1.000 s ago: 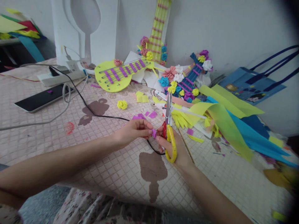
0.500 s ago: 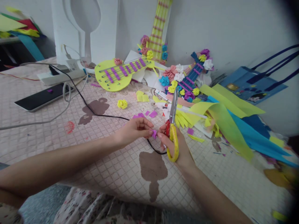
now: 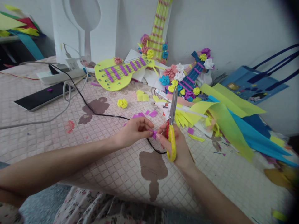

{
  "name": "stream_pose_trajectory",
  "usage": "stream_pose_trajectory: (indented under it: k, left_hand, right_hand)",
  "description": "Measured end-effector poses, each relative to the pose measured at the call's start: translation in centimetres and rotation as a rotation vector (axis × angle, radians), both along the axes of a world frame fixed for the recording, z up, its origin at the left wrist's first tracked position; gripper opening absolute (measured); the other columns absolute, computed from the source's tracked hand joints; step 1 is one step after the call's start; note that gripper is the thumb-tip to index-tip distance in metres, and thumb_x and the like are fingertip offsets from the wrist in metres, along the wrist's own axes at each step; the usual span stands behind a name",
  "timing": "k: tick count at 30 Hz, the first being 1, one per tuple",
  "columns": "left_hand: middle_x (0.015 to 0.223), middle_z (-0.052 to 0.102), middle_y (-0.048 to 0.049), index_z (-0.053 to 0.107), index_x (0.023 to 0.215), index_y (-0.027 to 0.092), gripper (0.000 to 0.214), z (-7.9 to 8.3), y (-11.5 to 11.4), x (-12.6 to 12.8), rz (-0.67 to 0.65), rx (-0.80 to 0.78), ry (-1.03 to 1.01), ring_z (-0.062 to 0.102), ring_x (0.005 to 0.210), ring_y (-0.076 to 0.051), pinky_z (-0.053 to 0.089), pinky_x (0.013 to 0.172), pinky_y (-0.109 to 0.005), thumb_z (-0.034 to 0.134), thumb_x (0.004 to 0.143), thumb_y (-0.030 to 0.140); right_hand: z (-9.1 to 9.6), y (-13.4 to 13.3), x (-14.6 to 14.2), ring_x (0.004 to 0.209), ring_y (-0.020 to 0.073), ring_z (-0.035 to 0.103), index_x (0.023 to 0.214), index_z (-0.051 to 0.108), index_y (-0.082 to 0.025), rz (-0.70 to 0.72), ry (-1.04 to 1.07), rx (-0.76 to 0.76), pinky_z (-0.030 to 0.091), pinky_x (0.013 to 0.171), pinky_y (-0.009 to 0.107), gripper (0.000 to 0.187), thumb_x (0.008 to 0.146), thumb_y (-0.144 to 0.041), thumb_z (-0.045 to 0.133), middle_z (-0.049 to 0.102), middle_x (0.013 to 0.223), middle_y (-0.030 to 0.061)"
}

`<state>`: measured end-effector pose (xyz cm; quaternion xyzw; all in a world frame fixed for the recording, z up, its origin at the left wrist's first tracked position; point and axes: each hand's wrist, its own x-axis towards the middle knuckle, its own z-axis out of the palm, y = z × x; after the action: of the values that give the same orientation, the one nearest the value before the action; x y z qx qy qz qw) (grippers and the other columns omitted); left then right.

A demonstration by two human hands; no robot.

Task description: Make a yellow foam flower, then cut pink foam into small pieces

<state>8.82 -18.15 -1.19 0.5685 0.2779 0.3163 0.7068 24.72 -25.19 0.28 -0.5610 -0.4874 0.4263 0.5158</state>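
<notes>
So the little purple paper piece is right in the gap between the two hands, pinched by the thumb and fingers of the left hand, which sits on its left side. The right hand is just across from it on the other side, thumb tip right up at the piece, looks like touching, though it's too small to tell how firmly. That same right hand is also wrapped around the scissors, the ones with yellow and red handles, and the blades look closed and point up and away from the person. So the hands are nearly together, fingertips almost meeting around the purple bit, both just over the quilted tablecloth. A black cable runs across the cloth and passes under the hands, coming out just below the purple piece. A few loose purple scraps lie just beyond the left hand, and a crumpled yellow paper flower sits a bit farther off. Past the scissors' tips there's a blue paper guitar piled with paper flowers, and a yellow guitar with purple strips lies farther left. Long yellow paper is spread off to the right-hand side.
</notes>
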Motion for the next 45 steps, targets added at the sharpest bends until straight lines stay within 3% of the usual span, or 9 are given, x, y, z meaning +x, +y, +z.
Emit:
stream_pose_trajectory:
  k: [15, 21, 25, 39, 45]
  left_hand:
    - [0.074, 0.063, -0.0022, 0.055, 0.089, 0.011, 0.022, -0.2, -0.5, 0.2, 0.007, 0.126, 0.051, 0.062, 0.071, -0.012, 0.049, 0.067, -0.026, 0.068, 0.072, 0.016]
    - [0.081, 0.066, -0.0033, 0.056, 0.095, 0.011, 0.035, -0.5, -0.3, 0.3, -0.109, -0.041, 0.04, 0.062, 0.073, -0.012, 0.048, 0.067, -0.025, 0.074, 0.068, 0.021]
    - [0.068, 0.064, 0.0001, 0.06, 0.081, 0.01, 0.024, -0.5, -0.4, 0.3, -0.192, -0.106, 0.093, 0.057, 0.06, -0.008, 0.046, 0.06, -0.021, 0.073, 0.071, 0.027]
    - [0.067, 0.064, 0.0022, 0.065, 0.076, 0.011, 0.02, 0.1, -0.4, 0.1, -0.166, -0.246, 0.058, 0.058, 0.059, -0.006, 0.047, 0.062, -0.021, 0.076, 0.069, 0.027]
    - [0.066, 0.064, 0.0012, 0.065, 0.075, 0.011, 0.021, -0.1, -0.3, 0.1, -0.192, -0.211, 0.075, 0.058, 0.06, -0.008, 0.046, 0.063, -0.022, 0.076, 0.07, 0.028]
  right_hand:
    - [-0.7, 0.1, -0.2, 0.056, 0.0118, 0.051, 0.088, 0.051, -0.022, -0.044, -0.013, -0.003, 0.04, 0.045, 0.024, 0.034, 0.063, -0.028, 0.073, 0.057, 0.074, -0.0023]
    - [-0.7, 0.2, -0.2, 0.055, 0.0104, 0.051, 0.09, 0.05, -0.023, -0.036, 0.022, 0.013, 0.039, 0.045, 0.023, 0.032, 0.067, -0.031, 0.071, 0.056, 0.076, -0.0024]
    - [-0.7, 0.1, -0.2, 0.052, 0.0089, 0.049, 0.089, 0.049, -0.022, -0.024, 0.046, 0.007, 0.04, 0.044, 0.022, 0.03, 0.069, -0.029, 0.07, 0.056, 0.074, -0.0034]
    - [-1.1, 0.1, 0.1, 0.042, 0.0048, 0.044, 0.088, 0.053, -0.022, -0.022, 0.154, 0.003, 0.041, 0.039, 0.019, 0.024, 0.076, -0.036, 0.067, 0.051, 0.068, -0.0069]
    - [-1.0, 0.0, 0.1, 0.045, 0.0066, 0.047, 0.088, 0.051, -0.022, -0.004, 0.134, -0.018, 0.042, 0.04, 0.02, 0.027, 0.072, -0.035, 0.07, 0.053, 0.067, -0.0067]
